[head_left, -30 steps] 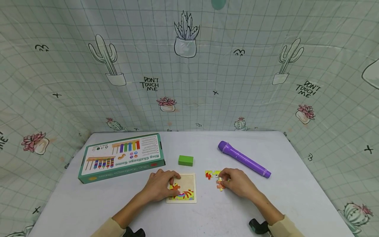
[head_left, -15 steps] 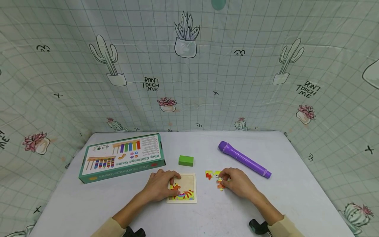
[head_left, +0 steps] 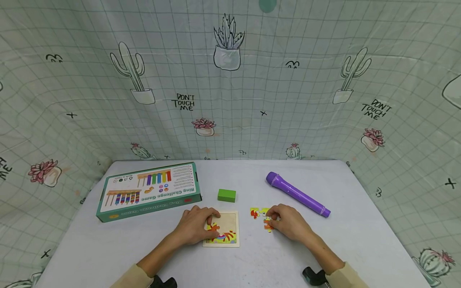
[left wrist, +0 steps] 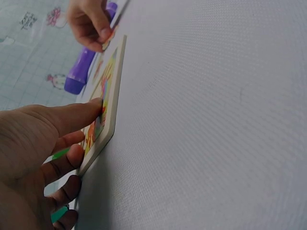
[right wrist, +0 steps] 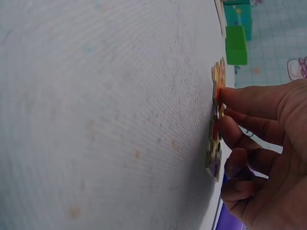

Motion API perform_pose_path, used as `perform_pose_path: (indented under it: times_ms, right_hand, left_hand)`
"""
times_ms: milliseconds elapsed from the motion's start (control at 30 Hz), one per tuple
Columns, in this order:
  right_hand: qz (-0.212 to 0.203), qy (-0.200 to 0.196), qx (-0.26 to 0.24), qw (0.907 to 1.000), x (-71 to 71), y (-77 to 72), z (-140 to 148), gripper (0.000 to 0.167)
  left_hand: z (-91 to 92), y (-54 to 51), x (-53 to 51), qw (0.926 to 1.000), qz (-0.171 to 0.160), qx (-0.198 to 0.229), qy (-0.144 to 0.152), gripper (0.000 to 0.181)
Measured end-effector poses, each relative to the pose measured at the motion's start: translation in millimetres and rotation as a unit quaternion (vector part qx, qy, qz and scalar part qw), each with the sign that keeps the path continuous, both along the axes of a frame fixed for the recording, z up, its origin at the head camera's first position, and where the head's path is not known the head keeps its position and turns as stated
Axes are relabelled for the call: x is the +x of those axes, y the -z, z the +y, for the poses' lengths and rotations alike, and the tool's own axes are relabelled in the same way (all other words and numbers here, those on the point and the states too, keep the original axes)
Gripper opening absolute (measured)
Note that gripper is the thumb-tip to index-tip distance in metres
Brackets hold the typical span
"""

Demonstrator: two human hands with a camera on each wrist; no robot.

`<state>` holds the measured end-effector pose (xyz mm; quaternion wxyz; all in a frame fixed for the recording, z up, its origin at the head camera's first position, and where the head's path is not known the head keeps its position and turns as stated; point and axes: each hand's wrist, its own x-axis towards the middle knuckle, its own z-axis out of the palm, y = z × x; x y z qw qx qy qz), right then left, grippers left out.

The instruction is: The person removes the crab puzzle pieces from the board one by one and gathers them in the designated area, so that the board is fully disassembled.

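Note:
A square wooden puzzle board [head_left: 228, 218] lies flat on the table, its lower part filled with red and yellow pieces. My left hand [head_left: 196, 225] grips the board's left side. In the left wrist view, the thumb presses on the picture and the fingers curl at the edge of the board [left wrist: 114, 108]. To the right, my right hand [head_left: 291, 222] pinches an orange puzzle piece [head_left: 267, 225] between thumb and fingertip, low over the table. More loose puzzle pieces [head_left: 254, 213] lie beside it, partly hidden by the fingers. In the right wrist view, the thumb touches an orange piece [right wrist: 218, 87].
Behind the board sits a green block [head_left: 226, 195]. A purple toy microphone [head_left: 297, 194] lies slantwise at the back right. At the back left is a green-edged Ring Challenge Game box [head_left: 149, 192]. A patterned cloth [head_left: 237, 92] stands behind the white table [head_left: 252, 264].
Both hands keep nearly the same places. The orange piece at the right fingertips looks slightly shifted in tilt and shading; the board has not moved.

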<state>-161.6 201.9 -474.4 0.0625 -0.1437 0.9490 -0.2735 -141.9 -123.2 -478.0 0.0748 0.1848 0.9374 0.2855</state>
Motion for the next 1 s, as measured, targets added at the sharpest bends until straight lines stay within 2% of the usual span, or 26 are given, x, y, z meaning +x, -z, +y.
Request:
perform_pose_path:
  times_ms: [467, 667, 867, 1000]
  right_hand:
    - [-0.009, 0.003, 0.008, 0.9999, 2.7, -3.1, -2.5, 0.012]
    - [0.004, -0.002, -0.003, 1.0, 1.3, -2.9, -4.5, 0.012]
    - [-0.002, -0.015, -0.037, 0.9992, -1.0, -3.2, -22.4, 0.012]
    - [-0.005, -0.047, -0.045, 0.9979, -1.3, -4.3, -41.3, 0.011]
  left_hand:
    - [-0.2, -1.6, 0.6, 1.0, -0.001, 0.003, 0.004, 0.048]
    - [-1.1, 0.0, 0.9, 0.9999, 0.006, 0.007, 0.007, 0.047]
    - [-4.1, 3.3, 0.7, 0.9998, 0.01, 0.005, 0.017, 0.043]
    - [-4.9, 3.6, 0.7, 0.9997, 0.01, 0.006, 0.021, 0.043]
